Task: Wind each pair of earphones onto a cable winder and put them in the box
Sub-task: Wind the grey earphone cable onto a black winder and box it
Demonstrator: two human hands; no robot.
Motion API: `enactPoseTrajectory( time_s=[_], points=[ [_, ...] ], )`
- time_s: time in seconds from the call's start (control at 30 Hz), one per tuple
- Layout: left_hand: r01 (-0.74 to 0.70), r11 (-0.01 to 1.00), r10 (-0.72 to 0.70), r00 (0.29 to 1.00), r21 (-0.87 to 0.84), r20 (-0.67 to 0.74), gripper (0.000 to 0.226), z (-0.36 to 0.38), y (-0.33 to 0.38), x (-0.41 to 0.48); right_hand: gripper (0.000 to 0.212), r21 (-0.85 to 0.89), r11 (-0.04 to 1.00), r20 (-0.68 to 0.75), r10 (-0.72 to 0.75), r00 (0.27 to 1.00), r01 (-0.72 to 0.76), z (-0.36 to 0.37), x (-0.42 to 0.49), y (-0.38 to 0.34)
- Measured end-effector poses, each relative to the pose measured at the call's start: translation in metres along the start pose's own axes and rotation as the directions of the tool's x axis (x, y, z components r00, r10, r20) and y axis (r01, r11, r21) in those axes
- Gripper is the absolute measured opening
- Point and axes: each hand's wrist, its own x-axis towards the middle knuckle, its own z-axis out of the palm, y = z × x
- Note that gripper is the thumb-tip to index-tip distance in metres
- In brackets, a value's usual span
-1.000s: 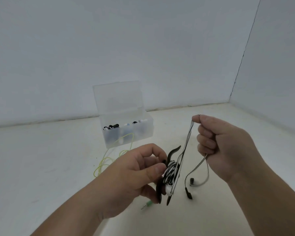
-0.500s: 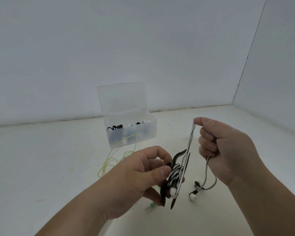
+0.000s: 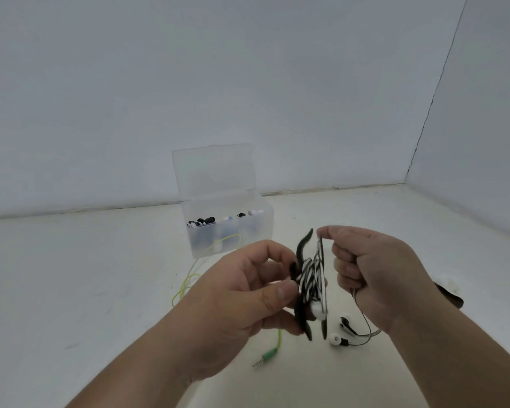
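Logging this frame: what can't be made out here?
All head view:
Box contents, blurred by its frosted walls.
Cable winder's middle, covered by the striped cable and left hand.
Yellow-green cord's near stretch, hidden under the left hand.
Dark object beyond the right hand, mostly behind the forearm.

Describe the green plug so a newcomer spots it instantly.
Start at the clear plastic box, lid open, on the white table. A yellow-green cable trails from its front toward the camera, passing under the left hand, and ends in the green jack plug: unlike the white earbuds nearby, it is green with a metal tip.
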Motion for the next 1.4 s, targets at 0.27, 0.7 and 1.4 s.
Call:
enactPoseTrajectory(
  time_s=[0.27, 0.7, 1.4],
  points=[
    [-0.174, 0.985, 0.163, 0.949, -0.018, -0.270, 0.023, -0.004, 0.005, 0.004, 0.041, -0.440, 0.898, 0.223, 0.082, 0.971, 0.025, 0.017, -0.013, 0.011],
    [-0.094, 0.961, 0.002, 0.943, -0.261, -0.332, 0.031, -0.005, 0.008, 0.006, 0.026, -0.408, 0.889, 0.277, -0.097, 0.956, 0.208, 0.034, -0.032, 0.004],
    [-0.235, 0.972, 0.199, 0.863, -0.021, -0.465, 0.046, -0.018, 0.011, 0.006, 0.021, -0.755, 0.609, 0.349, 0.059, 0.935, 0.243, 0.034, -0.033, 0.006]
  ],
)
